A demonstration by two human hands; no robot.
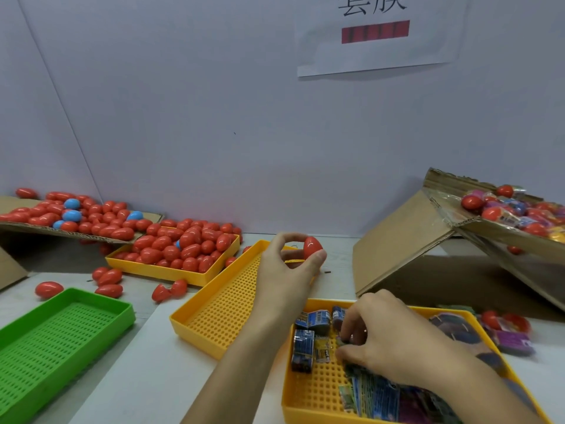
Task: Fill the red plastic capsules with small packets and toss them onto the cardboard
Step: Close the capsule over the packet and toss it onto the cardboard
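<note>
The left hand (286, 264) pinches a red capsule (312, 247), raised above the empty yellow tray (220, 313); the right hand (394, 344), nearer the camera, curls its fingertips on a small packet (342, 341) (hard to make out). The capsule lies up and left of the packet; the cardboard (18, 223) lies far left.

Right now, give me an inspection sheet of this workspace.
Surface: pale table, partly bare.
Job's things: red capsule in left hand; packets in near yellow tray; capsules heaped on cardboard far left and in far yellow tray.
Clutter: loose capsules, green tray, middle yellow tray, tilted box.
Hands: left pinches capsule; right hand fingers among packets, grip unclear.
Cables: nothing seen.
Surroundings: white wall, paper sign.
</note>
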